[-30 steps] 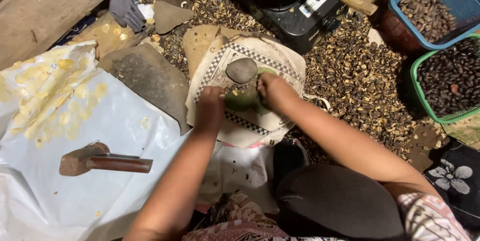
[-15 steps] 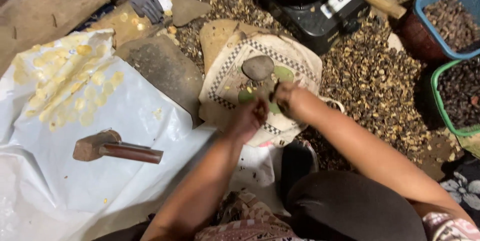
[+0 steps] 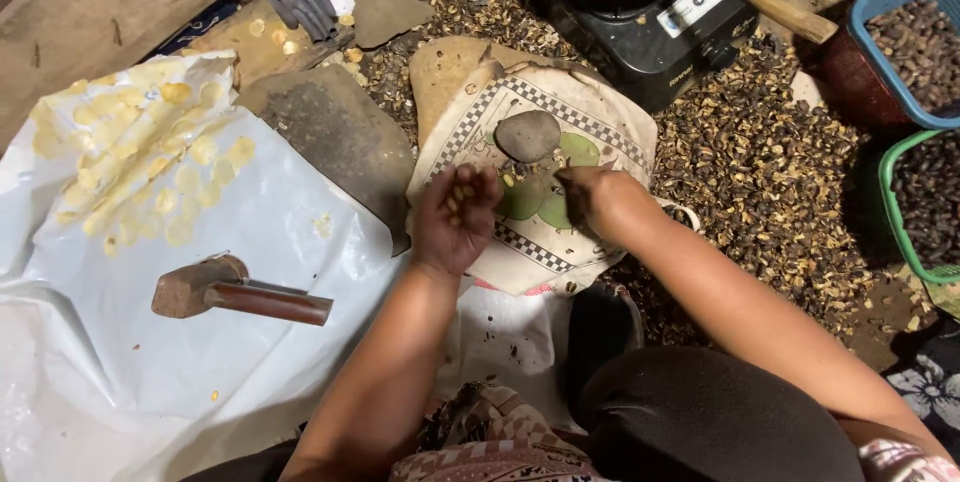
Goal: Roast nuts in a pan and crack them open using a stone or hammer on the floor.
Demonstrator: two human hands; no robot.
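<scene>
My left hand (image 3: 455, 217) is cupped palm up over the left edge of a patterned cloth (image 3: 600, 122), with several small pale kernels lying in it. My right hand (image 3: 590, 197) rests on the same cloth, fingers curled down and pinched on something too small to make out. Just beyond both hands a rounded grey stone (image 3: 527, 135) sits on the cloth, next to green printed patches.
A hammer (image 3: 235, 292) lies on a white plastic sheet (image 3: 120, 362) at the left, with flat yellow pieces (image 3: 150, 172) spread at its far end. Dark shells (image 3: 770, 172) cover the ground at the right, near a black stove (image 3: 650, 12) and a blue basket (image 3: 915, 32) and a green basket (image 3: 925, 207) holding dark nuts.
My left hand has drawn back from the stone toward me and turned palm up with kernels in it. My right hand stays on the cloth.
</scene>
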